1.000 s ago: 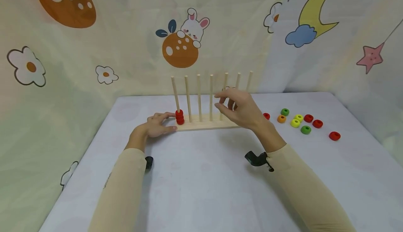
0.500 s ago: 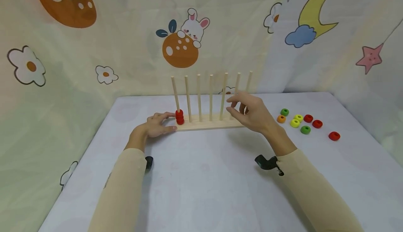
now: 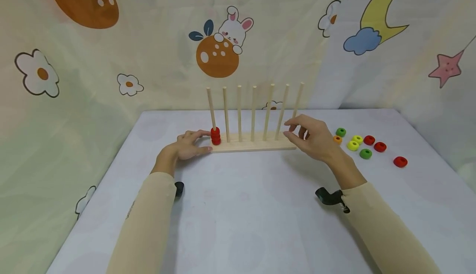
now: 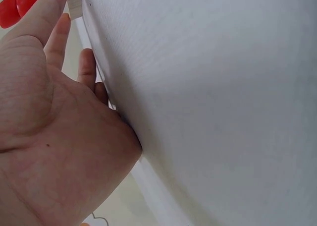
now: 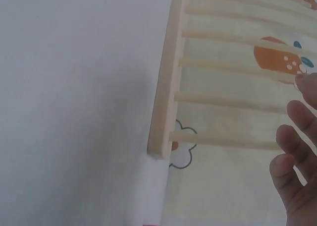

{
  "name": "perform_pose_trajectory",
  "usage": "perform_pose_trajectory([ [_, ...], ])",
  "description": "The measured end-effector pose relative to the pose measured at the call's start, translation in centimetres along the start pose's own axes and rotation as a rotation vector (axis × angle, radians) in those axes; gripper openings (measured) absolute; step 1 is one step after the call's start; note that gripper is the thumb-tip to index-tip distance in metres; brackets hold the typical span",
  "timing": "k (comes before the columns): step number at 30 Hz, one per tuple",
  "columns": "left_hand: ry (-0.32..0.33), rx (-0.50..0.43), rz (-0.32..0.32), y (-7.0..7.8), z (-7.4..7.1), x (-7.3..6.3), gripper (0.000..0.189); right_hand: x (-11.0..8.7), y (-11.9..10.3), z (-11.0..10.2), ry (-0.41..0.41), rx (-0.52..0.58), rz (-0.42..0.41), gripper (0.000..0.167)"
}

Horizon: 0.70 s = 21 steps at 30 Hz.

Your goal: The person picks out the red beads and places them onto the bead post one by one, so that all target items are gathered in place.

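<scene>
A wooden peg rack [image 3: 256, 145] with a row of upright pegs stands toward the back of the table. Red beads [image 3: 215, 137] are stacked on its leftmost peg; the other pegs are bare where they show. My left hand [image 3: 187, 146] holds the rack's left end between thumb and index finger, close beside those beads. The left wrist view shows its remaining fingers loosely bent. By the rack's right end, my right hand [image 3: 314, 139] hovers with fingers lightly curved, thumb apart from them and nothing between. Its fingers [image 5: 293, 141] lie near the pegs' upper ends in the right wrist view.
Loose beads lie right of the rack: green [image 3: 341, 132], orange [image 3: 337, 140], yellow [image 3: 353, 145] and several red, one red bead [image 3: 400, 161] farthest right. A printed cloth [image 3: 167, 59] hangs behind the white table [image 3: 238, 208].
My right hand has moved right along the rack, from the middle pegs to its right end, holding nothing. A red bead seen beside it earlier is now hidden. The left hand stays at the rack.
</scene>
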State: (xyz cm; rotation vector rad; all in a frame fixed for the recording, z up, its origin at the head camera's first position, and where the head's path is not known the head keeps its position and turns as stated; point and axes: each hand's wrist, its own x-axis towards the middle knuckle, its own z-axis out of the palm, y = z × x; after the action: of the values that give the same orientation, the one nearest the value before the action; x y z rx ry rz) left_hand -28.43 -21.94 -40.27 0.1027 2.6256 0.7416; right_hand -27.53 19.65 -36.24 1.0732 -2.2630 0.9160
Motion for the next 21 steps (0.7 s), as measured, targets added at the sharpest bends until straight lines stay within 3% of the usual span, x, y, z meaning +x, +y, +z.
perform_pose_trajectory([
  [8, -0.002, 0.007, 0.000, 0.2, 0.0, 0.0, 0.070, -1.8, 0.9, -0.9, -0.058, -0.038, 0.076, 0.027],
  [14, 0.005, -0.004, 0.017, 0.4, -0.1, -0.4, 0.070, -3.0, 1.4, -2.0, -0.123, -0.095, 0.178, 0.030],
  [21, -0.004, -0.004, -0.008, 0.1, 0.1, 0.4, 0.070, -4.1, 1.8, -3.3, -0.172, -0.083, 0.233, 0.032],
])
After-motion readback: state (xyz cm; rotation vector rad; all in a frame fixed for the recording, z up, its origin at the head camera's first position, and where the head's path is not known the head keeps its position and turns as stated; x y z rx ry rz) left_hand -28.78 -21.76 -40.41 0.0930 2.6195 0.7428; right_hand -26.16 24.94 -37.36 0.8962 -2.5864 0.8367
